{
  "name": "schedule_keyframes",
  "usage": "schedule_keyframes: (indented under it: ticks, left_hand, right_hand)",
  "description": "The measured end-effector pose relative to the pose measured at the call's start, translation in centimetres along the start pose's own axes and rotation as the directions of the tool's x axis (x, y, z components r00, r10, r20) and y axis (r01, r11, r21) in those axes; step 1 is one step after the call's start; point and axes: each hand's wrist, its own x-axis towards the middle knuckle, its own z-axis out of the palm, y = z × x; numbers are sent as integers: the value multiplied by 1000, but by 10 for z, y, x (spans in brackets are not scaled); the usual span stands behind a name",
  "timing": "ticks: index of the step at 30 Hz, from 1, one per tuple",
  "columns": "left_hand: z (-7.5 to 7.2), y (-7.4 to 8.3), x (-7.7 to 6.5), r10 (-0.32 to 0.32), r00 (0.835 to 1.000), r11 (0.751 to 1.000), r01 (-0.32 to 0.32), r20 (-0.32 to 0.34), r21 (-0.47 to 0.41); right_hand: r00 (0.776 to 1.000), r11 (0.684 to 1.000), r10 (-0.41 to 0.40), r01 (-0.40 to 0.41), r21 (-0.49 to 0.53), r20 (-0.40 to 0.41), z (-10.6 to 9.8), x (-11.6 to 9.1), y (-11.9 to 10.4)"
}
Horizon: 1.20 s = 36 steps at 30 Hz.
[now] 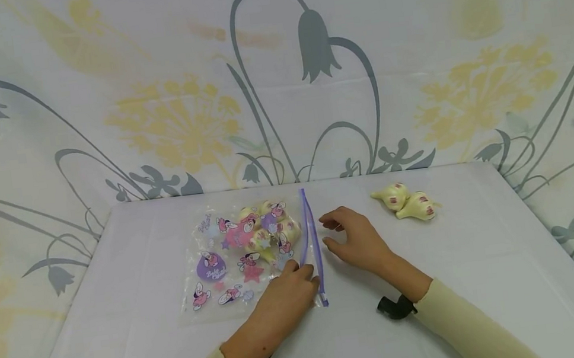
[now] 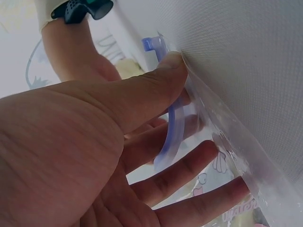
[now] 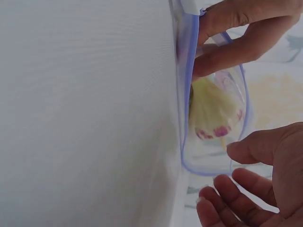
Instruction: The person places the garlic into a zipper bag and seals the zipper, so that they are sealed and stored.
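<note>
A clear zip bag (image 1: 210, 267) printed with pink and purple cartoon figures lies flat on the table, its purple zip (image 1: 317, 247) facing right. Inside are several pale-yellow garlic-shaped pieces (image 1: 288, 228) with reddish marks. My left hand (image 1: 287, 298) holds the bag's edge near the lower end of the zip, its thumb (image 2: 165, 78) close to the blue-purple strip. To the right of the mouth, my right hand (image 1: 358, 239) hovers with loosely bent fingers and nothing in it. Through the parted mouth, one garlic-shaped piece (image 3: 213, 111) shows in the right wrist view.
Two more garlic-shaped pieces (image 1: 394, 196) (image 1: 418, 207) lie touching on the table, right of my right hand. A white cloth covers the table (image 1: 489, 249). Behind it hangs a floral curtain (image 1: 384, 6). Black wrist gear (image 1: 395, 307) sits under the right wrist.
</note>
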Motion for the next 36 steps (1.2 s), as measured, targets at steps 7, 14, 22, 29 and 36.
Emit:
schedule_keyframes:
  ticks: [7,14,22,29,36]
  left_hand:
    - [-2,0,0,1,999,1000,0,32,-15]
    - [-1,0,0,7,1000,1000,-7,15,-8]
    - [-1,-1,-1,13,1000,1000,-13,4,-13]
    - [-1,-1,0,11,1000,1000,-11,4,-18]
    - [-1,-1,-1,11,1000,1000,-11,8,-10]
  right_hand:
    - [999,1000,0,-2,-30,-50,-16,-15,13]
    - [996,998,25,-29,-55,-82,-34,-26,23]
    - [990,995,33,-46,-90,-140,-53,-36,35]
    - [981,989,11,-40,-145,-193,-69,-44,44]
    - [966,983,-13,-35,-178,-259,-91,-51,53]
